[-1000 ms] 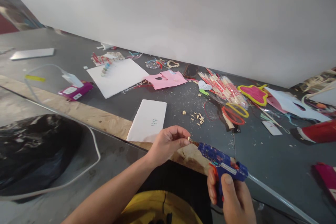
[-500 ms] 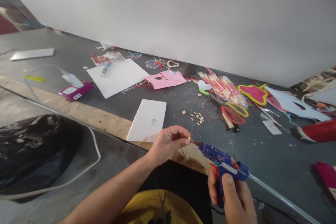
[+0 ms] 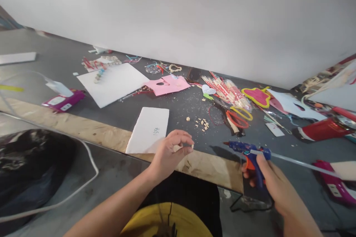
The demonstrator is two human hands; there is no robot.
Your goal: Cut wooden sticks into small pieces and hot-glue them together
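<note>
Between the thumb and forefinger of my left hand (image 3: 171,153) is a small pale wooden piece (image 3: 192,146), mostly covered by the fingertips. My right hand (image 3: 269,177) grips a blue hot glue gun (image 3: 244,147) by its handle, with fingers at the orange trigger. Its nozzle points left, apart from my left hand, and a clear glue stick (image 3: 294,160) sticks out of its back. A white card marked 154 (image 3: 148,127) lies just behind my left hand. Several short wooden pieces (image 3: 204,124) are scattered on the dark table beyond my hands.
Orange-handled scissors (image 3: 237,119) and wrapped chopsticks (image 3: 226,90) lie farther back. Pink cut paper (image 3: 168,84) and a white board (image 3: 111,81) are to the left. Purple tissue packs (image 3: 65,100) sit at both sides, and a red can (image 3: 319,129) lies right.
My right hand has drawn the glue gun away to the right and up, so its nozzle has left the piece in my left hand. The view has shifted slightly right.
</note>
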